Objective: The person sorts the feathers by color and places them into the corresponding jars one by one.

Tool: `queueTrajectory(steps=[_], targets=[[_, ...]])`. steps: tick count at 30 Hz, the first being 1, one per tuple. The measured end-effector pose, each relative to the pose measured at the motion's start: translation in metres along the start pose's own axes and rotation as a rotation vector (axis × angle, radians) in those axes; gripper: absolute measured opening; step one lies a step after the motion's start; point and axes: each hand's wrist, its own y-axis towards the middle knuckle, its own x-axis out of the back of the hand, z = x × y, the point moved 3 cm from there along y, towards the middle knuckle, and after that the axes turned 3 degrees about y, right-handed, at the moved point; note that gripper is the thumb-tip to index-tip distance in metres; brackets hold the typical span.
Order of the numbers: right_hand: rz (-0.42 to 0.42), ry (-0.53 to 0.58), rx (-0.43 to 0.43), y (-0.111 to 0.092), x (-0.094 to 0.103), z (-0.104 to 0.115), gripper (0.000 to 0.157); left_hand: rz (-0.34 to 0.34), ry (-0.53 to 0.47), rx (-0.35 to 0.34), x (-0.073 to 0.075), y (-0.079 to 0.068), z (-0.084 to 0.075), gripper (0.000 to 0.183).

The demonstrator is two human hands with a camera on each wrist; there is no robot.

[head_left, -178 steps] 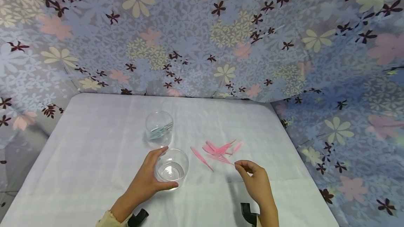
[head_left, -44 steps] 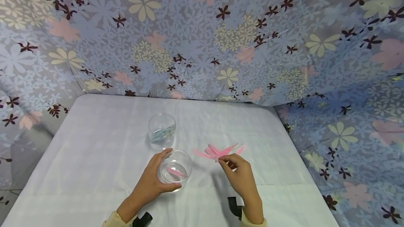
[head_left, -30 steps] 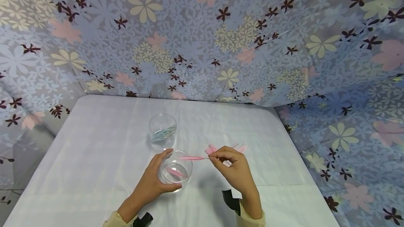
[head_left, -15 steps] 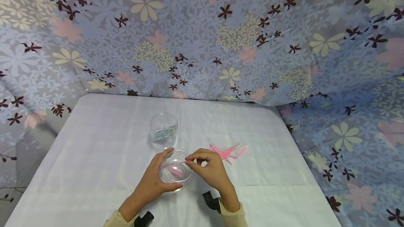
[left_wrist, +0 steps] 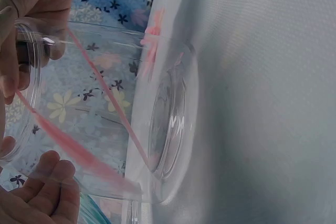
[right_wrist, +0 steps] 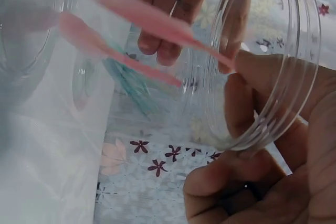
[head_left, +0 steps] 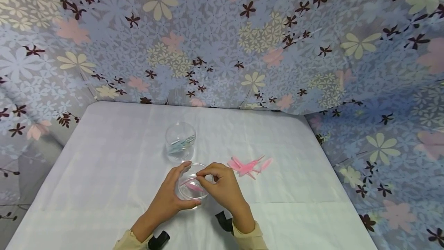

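Observation:
My left hand point(head_left: 168, 192) holds a clear round jar point(head_left: 190, 197) around its left side, upright on the white tabletop. My right hand point(head_left: 223, 188) is at the jar's mouth, pinching a pink feather point(left_wrist: 73, 145) by its quill between thumb and forefinger. The vane of that feather hangs down inside the jar. Another pink feather point(left_wrist: 107, 93) leans against the inner wall, seen through the clear side in the left wrist view. To the right, several pink feathers point(head_left: 245, 167) lie in a loose pile.
Just behind the held jar stands a second clear jar point(head_left: 180, 131) with several blue-green feathers point(head_left: 182, 144) in it. White cloth covers the table point(head_left: 114, 157). A flowered curtain point(head_left: 208, 41) hangs along its back and sides.
My right hand has taken a pink feather from the pile and carried it left into the jar's mouth. Compared with the earliest frame, one feather was added inside. My left hand has stayed on the jar.

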Motion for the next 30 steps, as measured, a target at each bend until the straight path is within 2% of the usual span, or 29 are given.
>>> queueTrajectory(steps=[6, 15, 18, 21, 23, 24, 26, 28, 30], targets=[[0.013, -0.144, -0.006, 0.004, -0.004, 0.01, 0.007, -0.005, 0.002, -0.016, 0.002, 0.001, 0.001, 0.109], [0.066, -0.251, -0.059, 0.006, -0.006, 0.018, 0.006, -0.013, 0.001, -0.022, 0.005, 0.0, 0.002, 0.109], [0.089, -0.163, -0.044, 0.004, 0.0, 0.015, 0.01, -0.01, 0.002, -0.016, 0.005, -0.001, 0.002, 0.109], [0.02, 0.017, -0.073, 0.003, 0.025, 0.0, 0.008, -0.009, -0.014, -0.002, 0.003, -0.001, 0.001, 0.109], [-0.107, 0.039, -0.154, 0.004, 0.053, -0.016, 0.008, -0.006, -0.03, 0.0, 0.001, 0.0, 0.0, 0.109], [-0.181, -0.002, -0.218, 0.004, 0.07, -0.026, 0.009, -0.007, -0.037, 0.005, 0.001, 0.001, -0.001, 0.11], [-0.279, -0.161, -0.379, 0.002, 0.1, -0.047, 0.016, -0.009, -0.043, 0.007, 0.0, 0.002, -0.002, 0.111], [-0.299, -0.33, -0.567, -0.002, 0.123, -0.068, 0.024, -0.009, -0.049, 0.02, 0.0, 0.002, -0.002, 0.112], [-0.255, -0.452, -0.722, -0.009, 0.137, -0.089, 0.03, -0.005, -0.047, 0.031, 0.0, 0.001, -0.001, 0.113]])
